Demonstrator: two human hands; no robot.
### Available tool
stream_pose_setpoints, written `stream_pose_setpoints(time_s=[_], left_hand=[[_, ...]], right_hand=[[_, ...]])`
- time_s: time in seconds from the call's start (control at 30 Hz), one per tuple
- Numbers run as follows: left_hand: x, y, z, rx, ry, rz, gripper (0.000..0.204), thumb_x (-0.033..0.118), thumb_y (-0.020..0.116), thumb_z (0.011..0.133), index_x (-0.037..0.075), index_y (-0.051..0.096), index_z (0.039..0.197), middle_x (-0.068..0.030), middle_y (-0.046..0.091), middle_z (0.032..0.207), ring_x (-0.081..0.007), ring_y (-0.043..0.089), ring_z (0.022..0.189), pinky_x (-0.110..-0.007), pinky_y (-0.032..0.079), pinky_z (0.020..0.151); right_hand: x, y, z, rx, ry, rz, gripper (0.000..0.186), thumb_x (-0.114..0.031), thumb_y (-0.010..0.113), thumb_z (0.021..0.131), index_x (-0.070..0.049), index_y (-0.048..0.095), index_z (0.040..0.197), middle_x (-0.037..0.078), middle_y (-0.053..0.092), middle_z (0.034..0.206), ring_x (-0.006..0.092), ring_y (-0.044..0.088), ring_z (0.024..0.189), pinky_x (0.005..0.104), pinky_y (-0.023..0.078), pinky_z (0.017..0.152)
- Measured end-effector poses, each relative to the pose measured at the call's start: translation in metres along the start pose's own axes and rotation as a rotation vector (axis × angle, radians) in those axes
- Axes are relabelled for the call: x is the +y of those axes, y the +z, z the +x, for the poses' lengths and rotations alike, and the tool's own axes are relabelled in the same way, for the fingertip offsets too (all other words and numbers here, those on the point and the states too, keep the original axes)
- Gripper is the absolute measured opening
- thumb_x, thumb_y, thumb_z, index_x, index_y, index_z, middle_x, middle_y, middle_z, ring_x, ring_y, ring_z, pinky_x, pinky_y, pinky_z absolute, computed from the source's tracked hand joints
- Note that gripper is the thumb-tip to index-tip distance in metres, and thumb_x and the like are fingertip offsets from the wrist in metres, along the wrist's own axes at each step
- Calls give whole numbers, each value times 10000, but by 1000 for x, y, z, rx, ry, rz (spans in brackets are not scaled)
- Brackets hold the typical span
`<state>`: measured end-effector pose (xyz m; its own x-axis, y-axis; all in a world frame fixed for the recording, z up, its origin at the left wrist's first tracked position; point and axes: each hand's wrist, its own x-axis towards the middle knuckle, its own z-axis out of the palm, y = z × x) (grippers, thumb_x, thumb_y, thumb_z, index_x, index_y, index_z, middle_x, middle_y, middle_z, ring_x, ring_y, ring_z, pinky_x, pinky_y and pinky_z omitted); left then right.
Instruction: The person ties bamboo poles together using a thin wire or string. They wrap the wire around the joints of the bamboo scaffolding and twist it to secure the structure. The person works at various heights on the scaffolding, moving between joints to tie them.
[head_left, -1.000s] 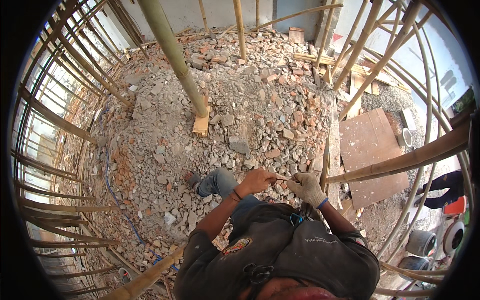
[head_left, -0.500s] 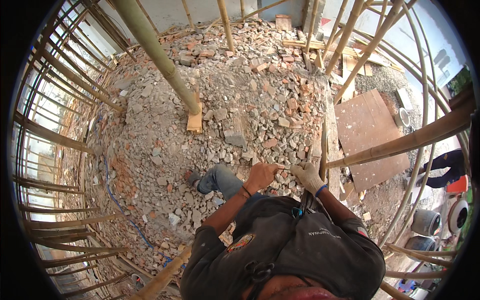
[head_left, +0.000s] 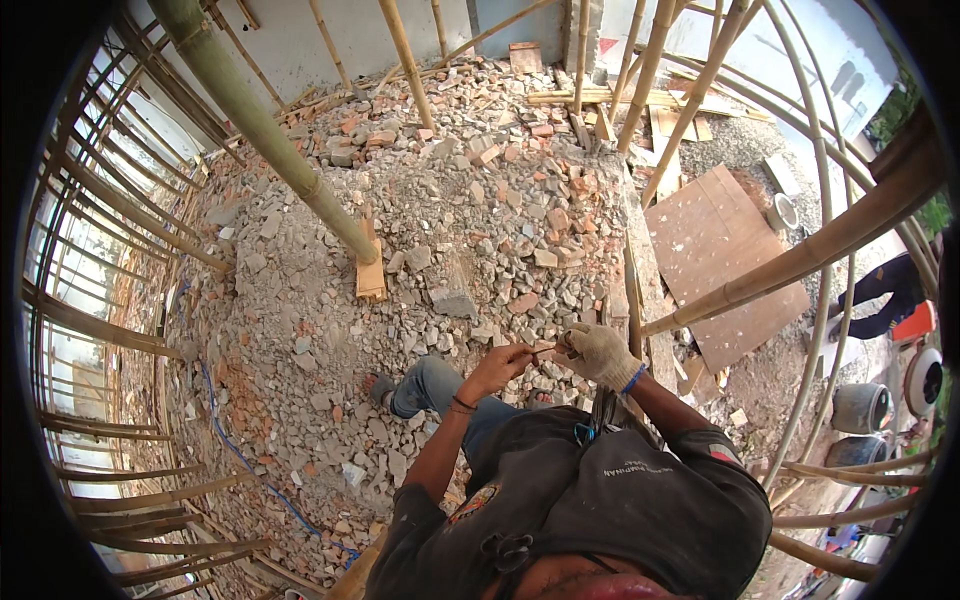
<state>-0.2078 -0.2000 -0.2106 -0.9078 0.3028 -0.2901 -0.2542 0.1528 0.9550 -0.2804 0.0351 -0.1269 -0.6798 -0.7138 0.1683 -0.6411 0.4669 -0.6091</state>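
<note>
In front of my waist, my bare left hand (head_left: 500, 368) pinches a thin dark strand (head_left: 542, 352), perhaps wire or cord; I cannot tell which. Its other end runs into my gloved right hand (head_left: 603, 357), whose fingers are curled closed on it. A thick horizontal bamboo pole (head_left: 760, 280) reaches toward the right of that glove. Below the hands are my jeans-clad leg (head_left: 430, 385), sandaled feet and dark shirt (head_left: 600, 490). Small blue and black items hang at my waist, too small to name.
Broken brick rubble (head_left: 480, 220) surrounds a green bamboo post (head_left: 280, 150) on a wooden block (head_left: 370, 280). Bamboo scaffolding (head_left: 110, 180) lines both sides. A brown board (head_left: 715, 250) lies right, near a bucket (head_left: 783, 210). Another person's dark-clad legs (head_left: 870, 305) show at far right, beside containers (head_left: 860, 405).
My gloved right hand has turned over, fingers now bent over the strand, and my left hand has shifted slightly left. The view has swung a little, moving the scene sideways.
</note>
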Motion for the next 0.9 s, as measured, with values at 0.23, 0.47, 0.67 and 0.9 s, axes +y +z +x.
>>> stream_pose_setpoints(time_s=[0.23,0.47,0.67,0.9], left_hand=[[4,-4,-8,-103,-4,-183,304,293,566,1025,11,673,985,59,417,655,-50,343,591,-235,289,546],[3,1,-8,-12,29,-59,270,253,560,1019,21,693,976,41,465,666,-58,385,598,-247,329,552],[5,15,-7,202,154,219,318,300,600,991,38,755,895,-58,671,694,-108,517,549,-303,404,540],[-19,23,-4,285,198,236,326,282,583,1000,15,718,869,-34,572,596,-112,467,509,-302,372,514]], right_hand=[[8,-1,-5,-32,-189,-31,241,-221,796,784,-85,600,820,61,571,764,289,628,667,389,494,578],[-1,0,-4,-1,24,95,278,-246,768,807,-38,594,748,144,633,714,348,636,685,431,490,609],[-1,12,-12,19,268,142,334,-287,720,831,1,576,744,163,623,659,318,625,611,399,485,577],[7,26,-24,-122,645,804,361,-319,673,934,22,646,1049,27,668,821,62,604,734,252,504,638]])
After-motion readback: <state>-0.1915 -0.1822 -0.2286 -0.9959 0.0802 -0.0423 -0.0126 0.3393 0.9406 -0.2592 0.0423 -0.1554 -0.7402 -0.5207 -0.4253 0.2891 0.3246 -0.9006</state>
